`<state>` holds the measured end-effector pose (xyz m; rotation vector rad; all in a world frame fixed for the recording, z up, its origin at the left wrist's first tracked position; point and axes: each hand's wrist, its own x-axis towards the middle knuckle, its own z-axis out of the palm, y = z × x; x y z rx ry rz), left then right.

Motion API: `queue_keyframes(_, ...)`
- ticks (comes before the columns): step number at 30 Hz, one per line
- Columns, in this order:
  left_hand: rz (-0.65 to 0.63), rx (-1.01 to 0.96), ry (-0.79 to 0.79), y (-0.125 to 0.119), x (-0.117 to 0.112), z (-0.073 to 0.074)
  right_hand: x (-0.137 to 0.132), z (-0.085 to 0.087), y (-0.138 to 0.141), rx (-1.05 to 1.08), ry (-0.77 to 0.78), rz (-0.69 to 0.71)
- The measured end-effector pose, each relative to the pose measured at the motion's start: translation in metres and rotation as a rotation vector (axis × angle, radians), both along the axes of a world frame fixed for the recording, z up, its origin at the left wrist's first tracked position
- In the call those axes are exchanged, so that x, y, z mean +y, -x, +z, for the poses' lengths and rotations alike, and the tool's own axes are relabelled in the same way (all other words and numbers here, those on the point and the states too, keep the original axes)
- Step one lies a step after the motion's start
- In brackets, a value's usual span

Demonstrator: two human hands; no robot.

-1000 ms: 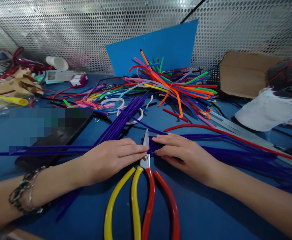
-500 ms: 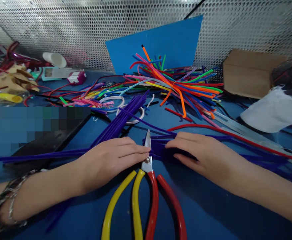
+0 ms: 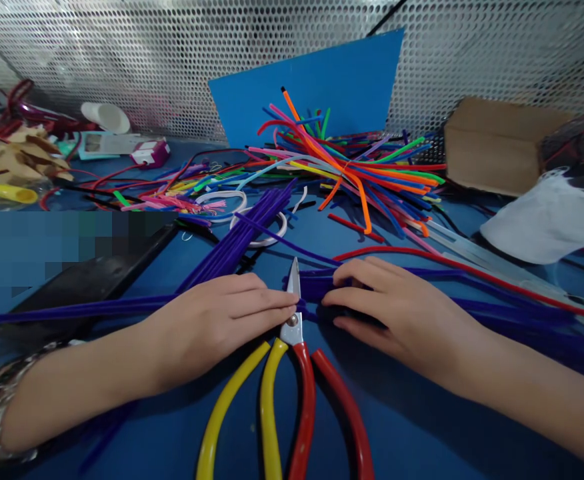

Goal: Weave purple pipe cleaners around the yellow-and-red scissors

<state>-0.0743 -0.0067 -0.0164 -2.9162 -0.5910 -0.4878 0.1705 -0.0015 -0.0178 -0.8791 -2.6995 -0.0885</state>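
Note:
Scissors (image 3: pixel 292 331) with yellow and red handles lie in front of me, blades pointing away and shut. My left hand (image 3: pixel 217 327), fingers straight and pressed together, is closed on purple pipe cleaners (image 3: pixel 122 305), its fingertips lying against the scissor blades. Just right of the blades, my right hand (image 3: pixel 392 300) has its fingers curled over a bundle of purple pipe cleaners (image 3: pixel 315 287), which extends to the right beneath the hand. My palms hide part of both bundles. Another purple bundle (image 3: pixel 242 233) lies slantwise beyond my left hand.
A pile of many-coloured pipe cleaners (image 3: pixel 352 173) lies before a blue board (image 3: pixel 312 87). A black flat object (image 3: pixel 87 280) rests at left. A cardboard box (image 3: pixel 495 143) and white cloth-like item (image 3: pixel 542 220) stand right. White rings (image 3: pixel 265 243) and a red tube (image 3: pixel 472 267) lie on the table.
My right hand has shifted slightly left, its fingers more bent over the purple bundle. My left hand and the scissors stay almost in place.

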Motion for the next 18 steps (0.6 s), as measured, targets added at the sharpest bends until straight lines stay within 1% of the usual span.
queue_keyframes(4, -0.009, -0.016, 0.02, 0.0003, 0.0003, -0.0022, -0.0031, 0.0003, 0.002, 0.007, -0.056, -0.006)
queue_keyframes(8, -0.007, -0.016, 0.026, 0.0014, 0.0012, -0.0033, -0.0063, -0.0025, 0.0071, 0.057, 0.014, 0.05)
queue_keyframes(13, -0.006, 0.002, 0.019, 0.0028, 0.0018, -0.0038, -0.0047, -0.0055, 0.0071, 0.001, -0.055, 0.14)
queue_keyframes(15, -0.005, 0.001, 0.026, 0.003, 0.0017, -0.0041, -0.0044, -0.0043, 0.0057, -0.034, -0.054, 0.176)
queue_keyframes(18, -0.008, 0.0, 0.049, 0.0028, 0.0017, -0.0045, -0.0057, -0.0007, 0.0048, -0.092, -0.042, 0.173)
